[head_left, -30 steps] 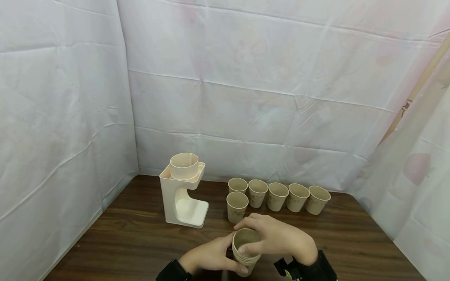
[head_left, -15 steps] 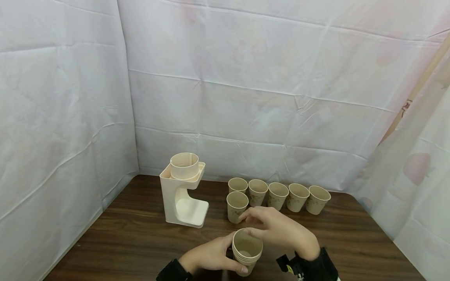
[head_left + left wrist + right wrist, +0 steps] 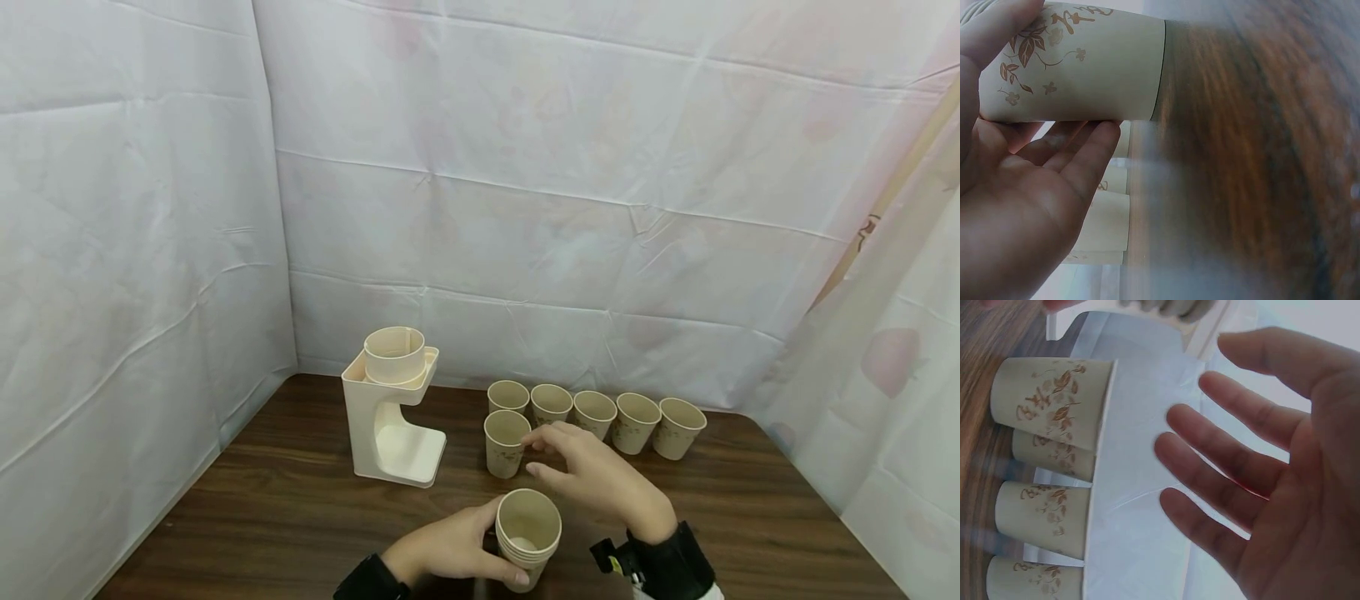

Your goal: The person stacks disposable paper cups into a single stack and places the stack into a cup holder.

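My left hand grips a stack of nested paper cups near the front of the table, thumb on one side and fingers round the other. In the left wrist view the lowest cup shows a brown leaf print, its base at the wood surface. Relaxed and holding nothing, my right hand hovers behind and to the right of the stack. Its fingertips overlap the edge of a single paper cup in the head view. The right wrist view shows the fingers spread apart from that printed cup.
Behind the single cup, a row of several upright paper cups runs to the right along the back. A cream stand with a round ring on top is at left. White curtains border the wooden table.
My right hand has come off the stack's rim and moved back and slightly right, beside the single cup. The left hand has kept its grip on the stack in the same place.
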Demonstrator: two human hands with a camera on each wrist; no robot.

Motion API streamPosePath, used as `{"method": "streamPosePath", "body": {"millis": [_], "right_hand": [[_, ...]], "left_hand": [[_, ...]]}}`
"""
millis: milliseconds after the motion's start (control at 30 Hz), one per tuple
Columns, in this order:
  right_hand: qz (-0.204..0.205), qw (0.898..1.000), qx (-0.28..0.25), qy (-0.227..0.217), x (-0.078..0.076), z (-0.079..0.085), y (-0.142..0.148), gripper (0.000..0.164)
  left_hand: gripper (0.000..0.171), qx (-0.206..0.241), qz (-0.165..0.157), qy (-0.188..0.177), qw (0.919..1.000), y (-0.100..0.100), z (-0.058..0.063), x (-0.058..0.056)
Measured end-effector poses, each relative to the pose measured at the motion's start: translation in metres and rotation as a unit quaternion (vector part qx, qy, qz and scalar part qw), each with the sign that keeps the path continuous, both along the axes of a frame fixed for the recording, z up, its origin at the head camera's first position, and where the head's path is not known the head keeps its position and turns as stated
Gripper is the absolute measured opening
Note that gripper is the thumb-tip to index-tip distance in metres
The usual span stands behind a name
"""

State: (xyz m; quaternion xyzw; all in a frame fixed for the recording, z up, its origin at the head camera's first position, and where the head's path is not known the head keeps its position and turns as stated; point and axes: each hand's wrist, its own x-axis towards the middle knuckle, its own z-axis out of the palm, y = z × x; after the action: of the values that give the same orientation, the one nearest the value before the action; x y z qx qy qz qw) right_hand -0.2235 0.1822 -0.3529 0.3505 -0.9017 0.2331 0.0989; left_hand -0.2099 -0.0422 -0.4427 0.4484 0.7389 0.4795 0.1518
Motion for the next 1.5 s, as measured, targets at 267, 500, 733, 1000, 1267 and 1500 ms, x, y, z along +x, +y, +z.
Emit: {"method": "streamPosePath", "body": {"millis": [267,500,733,1000,1267,1500], "right_hand": [[-0.004,0.999,-0.009,0.045,-0.014,-0.01,0.0,0.032],[0.003,0.998,-0.006,0.056,-0.025,-0.021,0.002,0.037],[-0.004,0.998,-0.003,0.061,-0.032,-0.028,0.0,0.039],[0.003,0.997,-0.006,0.08,-0.041,-0.038,-0.007,0.041],[0.0,0.997,-0.002,0.081,-0.046,-0.042,-0.01,0.048],[-0.018,0.996,0.0,0.083,-0.053,-0.044,-0.016,0.052]], "left_hand": [[0.069,0.0,-0.001,0.001,1.0,0.0,-0.001,-0.001],[0.069,0.001,-0.008,-0.006,1.0,0.0,-0.002,-0.003],[0.069,0.007,-0.014,-0.02,0.9997,-0.001,-0.004,-0.003],[0.069,0.002,-0.006,-0.008,1.0,0.0,-0.003,-0.002],[0.069,0.01,-0.012,-0.012,0.9998,0.0,-0.002,0.0],[0.07,0.016,-0.022,-0.02,0.9994,0.0,-0.004,-0.003]]}}
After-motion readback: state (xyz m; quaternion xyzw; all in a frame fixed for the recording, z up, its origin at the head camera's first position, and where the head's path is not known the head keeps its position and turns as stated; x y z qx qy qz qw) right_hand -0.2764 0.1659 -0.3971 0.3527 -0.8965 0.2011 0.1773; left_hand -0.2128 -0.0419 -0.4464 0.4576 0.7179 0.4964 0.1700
